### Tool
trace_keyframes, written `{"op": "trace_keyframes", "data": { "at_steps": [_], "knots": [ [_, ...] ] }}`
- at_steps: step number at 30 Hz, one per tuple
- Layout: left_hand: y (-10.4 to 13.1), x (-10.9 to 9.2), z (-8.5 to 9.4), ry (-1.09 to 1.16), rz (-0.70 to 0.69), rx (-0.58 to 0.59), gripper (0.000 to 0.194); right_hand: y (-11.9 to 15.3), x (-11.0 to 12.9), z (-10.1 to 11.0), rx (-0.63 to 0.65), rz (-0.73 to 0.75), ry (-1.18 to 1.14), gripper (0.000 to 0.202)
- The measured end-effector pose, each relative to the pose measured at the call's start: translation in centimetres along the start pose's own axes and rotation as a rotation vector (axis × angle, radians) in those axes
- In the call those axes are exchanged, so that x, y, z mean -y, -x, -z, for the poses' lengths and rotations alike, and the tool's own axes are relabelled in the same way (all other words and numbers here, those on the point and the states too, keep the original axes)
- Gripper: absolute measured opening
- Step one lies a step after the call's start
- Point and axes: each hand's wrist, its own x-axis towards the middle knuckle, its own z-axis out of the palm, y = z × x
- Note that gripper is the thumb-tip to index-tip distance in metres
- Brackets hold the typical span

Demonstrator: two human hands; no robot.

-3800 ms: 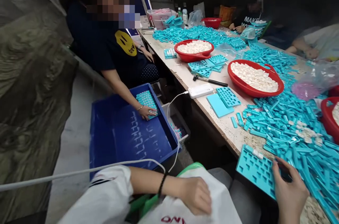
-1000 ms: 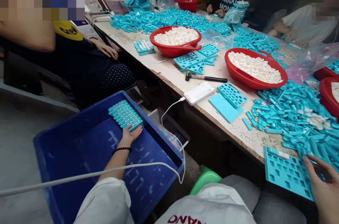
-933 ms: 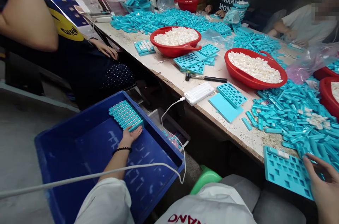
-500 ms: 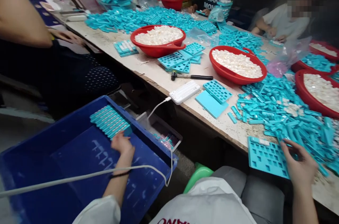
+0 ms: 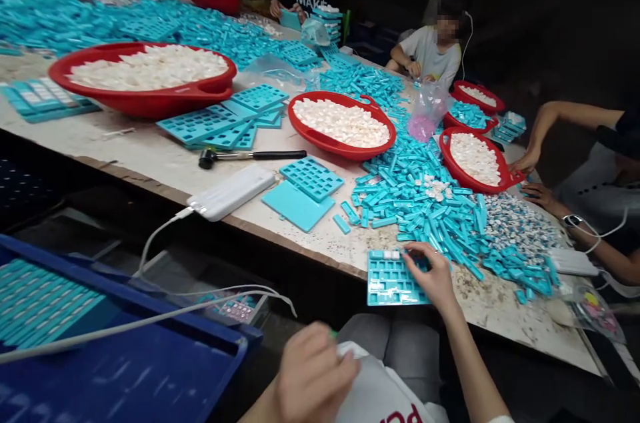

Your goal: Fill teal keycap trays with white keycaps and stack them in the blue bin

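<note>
Fingers of right hand (image 5: 434,276) rest spread on teal grid tray (image 5: 393,277) at near edge of surface (image 5: 165,159), tray's long axis across body. Left hand (image 5: 313,376) loosely curled, holding nothing, over lap, farther off.

Around the hammer (image 5: 250,156): power bank (image 5: 231,191) just before; gridded trays (image 5: 225,119) behind; bowl (image 5: 343,124) to right; crate (image 5: 125,356) well before, below table (image 5: 150,156).
</note>
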Motion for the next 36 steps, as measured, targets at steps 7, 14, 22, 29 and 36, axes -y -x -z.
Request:
{"op": "trace_keyframes", "data": {
  "at_steps": [7,14,22,29,36],
  "knots": [
    [-12.3,-0.7,-6.8,-0.073,0.078,0.100,0.019,-0.6,-1.0,0.4,0.137,0.014,-0.047,0.010],
    [-14.4,3.0,-7.8,0.066,0.112,0.313,0.016,-1.5,-1.1,0.8,0.193,-0.025,-0.080,0.011],
    [-14.2,2.8,-7.8,0.077,0.148,0.265,0.015,-3.5,-0.8,1.4,0.349,0.049,0.003,0.019],
    [-14.1,2.8,-7.6,0.078,0.170,0.279,0.015,-2.6,-2.0,1.0,0.263,0.176,-0.006,0.018],
    [-14.0,2.6,-7.8,0.075,0.198,0.266,0.015,-1.7,-2.0,0.4,0.194,0.163,0.000,0.018]
  ]
}}
